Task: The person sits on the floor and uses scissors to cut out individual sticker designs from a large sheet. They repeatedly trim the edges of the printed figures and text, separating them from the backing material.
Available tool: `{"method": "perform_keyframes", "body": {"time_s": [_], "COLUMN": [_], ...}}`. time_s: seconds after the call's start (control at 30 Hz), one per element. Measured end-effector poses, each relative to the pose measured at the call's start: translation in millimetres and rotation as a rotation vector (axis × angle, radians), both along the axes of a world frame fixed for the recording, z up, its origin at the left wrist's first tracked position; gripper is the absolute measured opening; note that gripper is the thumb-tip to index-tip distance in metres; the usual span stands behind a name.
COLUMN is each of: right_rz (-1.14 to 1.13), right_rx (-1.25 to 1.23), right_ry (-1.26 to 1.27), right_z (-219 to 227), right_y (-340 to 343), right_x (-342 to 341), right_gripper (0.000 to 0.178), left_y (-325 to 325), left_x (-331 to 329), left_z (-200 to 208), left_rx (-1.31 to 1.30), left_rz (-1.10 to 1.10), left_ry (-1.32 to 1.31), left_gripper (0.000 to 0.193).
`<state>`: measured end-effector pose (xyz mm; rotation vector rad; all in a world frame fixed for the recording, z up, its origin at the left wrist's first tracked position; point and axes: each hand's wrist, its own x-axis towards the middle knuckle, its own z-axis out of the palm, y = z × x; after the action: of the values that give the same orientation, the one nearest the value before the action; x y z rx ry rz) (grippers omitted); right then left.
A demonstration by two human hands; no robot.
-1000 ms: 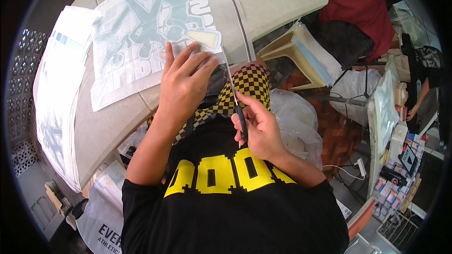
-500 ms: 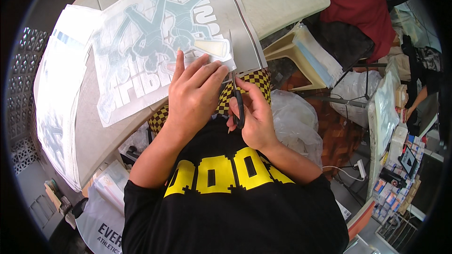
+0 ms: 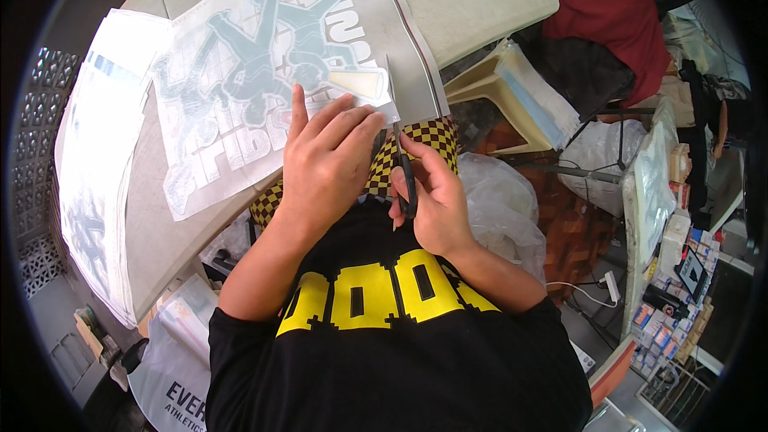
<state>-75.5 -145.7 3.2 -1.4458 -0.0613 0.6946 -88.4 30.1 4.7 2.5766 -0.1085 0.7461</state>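
Note:
A large printed transfer sheet (image 3: 248,28) with pale figures and reversed lettering lies over the table edge. My left hand (image 3: 324,164) holds its near edge, fingers stretched across the top and the little finger raised; the thumb is hidden, apparently beneath. My right hand (image 3: 442,204) is closed around black-handled scissors (image 3: 409,184). Their blades point away from me, along the sheet beside a pale cone shape (image 3: 360,83) in the print. The sheet's greyish right strip (image 3: 404,28) extends past the blades.
A stack of similar sheets (image 3: 112,120) lies at the table's left. Beige table tops (image 3: 472,0) stretch ahead. Right of my lap are a cream plastic chair (image 3: 518,124) holding papers, clear plastic bags (image 3: 500,208), and a white power adapter (image 3: 611,288) with cables.
My left hand and the sheet have shifted very slightly left. The scissors stay almost in place. Another person's arm at the far right is out of sight.

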Motion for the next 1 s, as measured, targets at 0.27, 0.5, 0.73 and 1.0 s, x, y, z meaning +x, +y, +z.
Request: {"method": "perform_keyframes", "body": {"time_s": [0.27,0.5,0.73,1.0], "right_rz": [0.053,0.146,0.221,0.234], "right_rx": [-0.045,-0.076,-0.047,-0.017], "right_ry": [0.063,0.058,0.067,0.169], "right_z": [6,8,3,3], "right_y": [-23,-40,-57,-65], "right_x": [14,29,43,51], "right_gripper": [0.045,0.045,0.044,0.044], "left_y": [10,20,28,33], "left_x": [-1,-5,-7,-8], "left_z": [-3,-1,2,-4], "left_rx": [-0.019,-0.047,-0.059,-0.073], "left_rz": [-0.063,-0.123,-0.165,-0.165], "left_ry": [-0.030,-0.001,0.029,0.002], "left_gripper": [0.023,0.024,0.022,0.025]}}
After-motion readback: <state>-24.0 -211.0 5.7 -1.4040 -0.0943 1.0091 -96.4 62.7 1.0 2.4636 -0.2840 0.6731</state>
